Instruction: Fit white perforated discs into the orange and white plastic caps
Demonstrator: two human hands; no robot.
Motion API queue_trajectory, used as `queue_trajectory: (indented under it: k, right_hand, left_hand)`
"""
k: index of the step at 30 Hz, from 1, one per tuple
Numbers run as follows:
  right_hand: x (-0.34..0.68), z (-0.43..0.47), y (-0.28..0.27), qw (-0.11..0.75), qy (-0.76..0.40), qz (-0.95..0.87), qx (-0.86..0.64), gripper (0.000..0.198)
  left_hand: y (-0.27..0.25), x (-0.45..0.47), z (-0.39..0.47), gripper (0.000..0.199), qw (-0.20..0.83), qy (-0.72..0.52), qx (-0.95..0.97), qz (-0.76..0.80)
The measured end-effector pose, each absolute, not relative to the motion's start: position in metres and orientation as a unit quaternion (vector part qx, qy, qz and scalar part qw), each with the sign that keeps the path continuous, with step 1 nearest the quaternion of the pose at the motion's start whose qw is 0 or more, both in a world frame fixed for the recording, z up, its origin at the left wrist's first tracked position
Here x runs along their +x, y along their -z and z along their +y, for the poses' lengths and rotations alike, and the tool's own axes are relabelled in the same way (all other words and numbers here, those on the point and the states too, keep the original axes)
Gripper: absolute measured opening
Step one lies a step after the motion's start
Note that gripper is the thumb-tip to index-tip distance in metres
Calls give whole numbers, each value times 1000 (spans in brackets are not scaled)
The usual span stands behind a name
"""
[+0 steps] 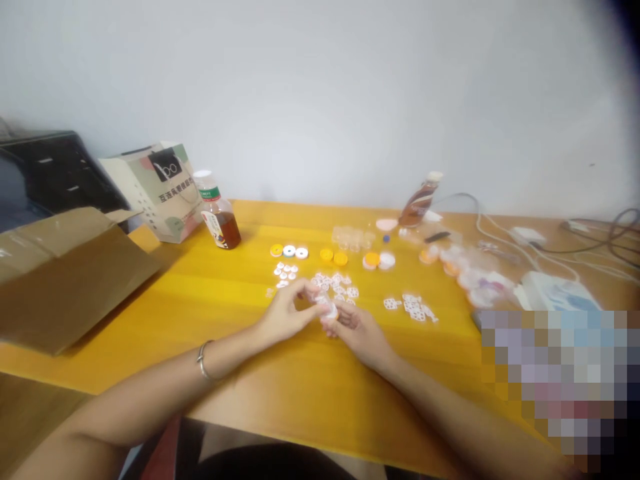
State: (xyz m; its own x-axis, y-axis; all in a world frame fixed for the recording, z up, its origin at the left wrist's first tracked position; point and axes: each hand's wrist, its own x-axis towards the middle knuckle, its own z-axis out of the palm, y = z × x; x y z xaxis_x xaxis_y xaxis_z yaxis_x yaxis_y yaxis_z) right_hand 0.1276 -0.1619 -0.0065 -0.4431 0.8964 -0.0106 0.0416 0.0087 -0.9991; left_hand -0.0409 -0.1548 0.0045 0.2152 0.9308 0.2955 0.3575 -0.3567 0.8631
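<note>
Both hands meet over the table, pinching a small whitish plastic piece (327, 308) whose exact kind is too blurred to tell. My left hand (290, 310) is closed on it from the left with thumb and fingers. On the other side, my right hand (361, 331) grips it between thumb and curled fingers. Just beyond the hands lie several white perforated plastic pieces (340, 287). To their left sit several small white round pieces (286, 271). A second group of white perforated pieces (414, 307) lies to the right.
Orange round caps (333, 257), white rings (295, 252) and clear cups (353, 238) stand farther back. A tea-coloured bottle (223, 227) and paper bag (167, 193) stand left, behind an open cardboard box (75, 280). On the right are a brown bottle (419, 205), plastic-wrapped parts (480, 277) and cables.
</note>
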Motion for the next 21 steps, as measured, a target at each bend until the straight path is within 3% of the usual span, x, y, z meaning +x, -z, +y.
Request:
queue_trajectory:
  k: [9,15,21]
  right_hand:
    - [133,-164,4,342,-666,-578,-326,25]
    - [137,-162,2,317,-696,-571,-298,28]
    - [134,-165,-3,325,-648,-603,-332,23]
  left_hand:
    - [1,-41,-157,24,411,-488,668,383]
    - [-12,-50,-150,41,562,-385,688,249]
    - [-10,-47,-151,27,499,-425,688,311]
